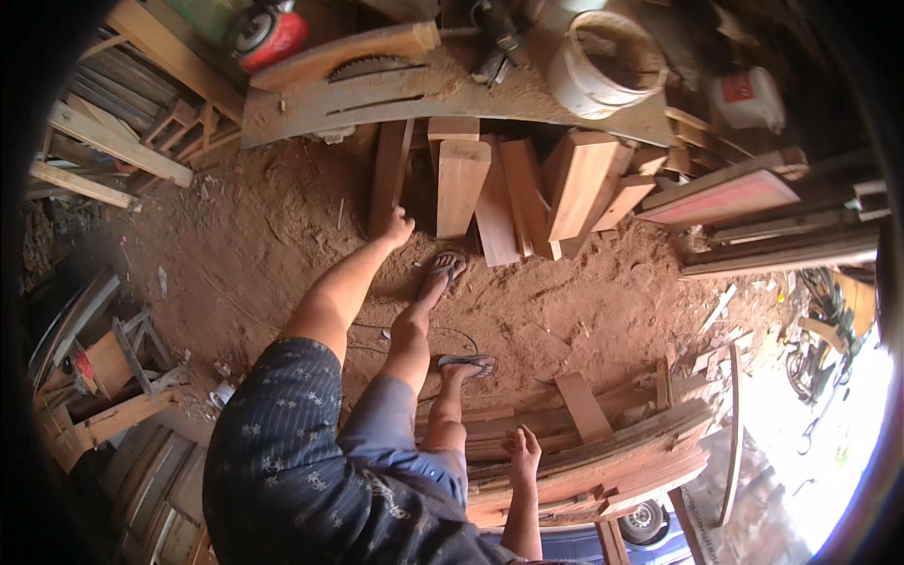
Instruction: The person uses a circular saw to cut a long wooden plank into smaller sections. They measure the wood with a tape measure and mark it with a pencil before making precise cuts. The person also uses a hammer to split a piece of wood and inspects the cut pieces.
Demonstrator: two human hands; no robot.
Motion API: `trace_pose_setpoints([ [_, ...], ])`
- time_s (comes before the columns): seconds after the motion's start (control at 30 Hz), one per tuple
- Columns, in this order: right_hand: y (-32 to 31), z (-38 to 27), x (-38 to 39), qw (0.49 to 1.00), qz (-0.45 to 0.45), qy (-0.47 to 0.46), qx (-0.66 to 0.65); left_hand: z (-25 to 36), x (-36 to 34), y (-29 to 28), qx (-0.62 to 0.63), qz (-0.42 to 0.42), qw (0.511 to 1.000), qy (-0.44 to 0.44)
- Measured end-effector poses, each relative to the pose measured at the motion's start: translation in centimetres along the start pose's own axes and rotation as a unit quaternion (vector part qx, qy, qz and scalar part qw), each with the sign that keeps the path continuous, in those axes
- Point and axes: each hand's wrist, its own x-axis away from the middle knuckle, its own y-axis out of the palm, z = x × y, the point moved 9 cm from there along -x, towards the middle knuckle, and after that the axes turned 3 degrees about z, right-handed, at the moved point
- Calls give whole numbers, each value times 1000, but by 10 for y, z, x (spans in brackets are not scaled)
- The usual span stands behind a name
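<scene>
My left hand [397, 227] reaches forward and closes on the lower end of a narrow wooden plank [389, 169] that leans against the saw bench [424, 94]. Just right of it, several thicker wooden boards [461, 184] also lean on the bench. My right hand [521, 450] rests with fingers spread on a pile of curved planks [603, 452] low at my right side. My sandalled feet [444, 270] stand on the sawdust floor between the two hands.
On the bench sit a circular saw blade [377, 66], a white bucket [603, 61] and a red machine [273, 33]. A white jerrycan [749, 99] and long boards [782, 250] lie at right. Timber and a small wooden stand [132, 344] crowd the left.
</scene>
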Motion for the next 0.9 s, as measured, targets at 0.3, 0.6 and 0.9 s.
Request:
trace_pose_setpoints([
  [0.3, 76, 81, -87, 989, -35, 115, 91, -23, -222, 19, -242, 134, 960, -38],
  [0.6, 45, 110, -90, 972, 21, 210, 99, -105, -273, 6, -193, 119, 973, -50],
  [0.9, 59, 29, -85, 995, -14, 93, 31, -103, -92, -84, -70, 42, 996, 18],
])
